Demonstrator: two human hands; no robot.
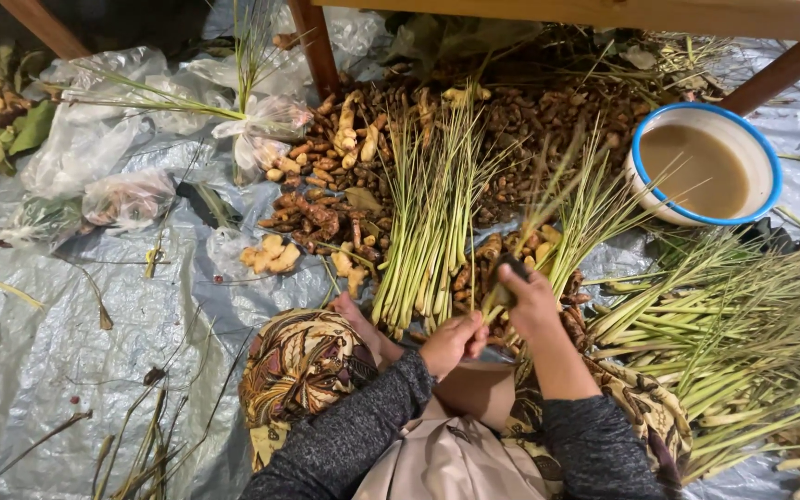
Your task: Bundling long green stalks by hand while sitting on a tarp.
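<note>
We are midway through trimming, our left hand point(453, 341) clenched on the base of a green lemongrass stalk point(548, 243) over our lap at the grey tarpaulin's point(94, 315) near edge, our right hand point(528, 298) grasping a dark blade-like tool point(504, 281), so next comes, we judge, a careful cut away from the fingers.

Clear plastic bags point(94, 139) of produce, crumpled, at upper left on grey tarp point(67, 343)

A white bowl point(706, 167) with a blue rim sits right of the root pile point(474, 130); plastic bags point(94, 148) lie to its left.
</note>
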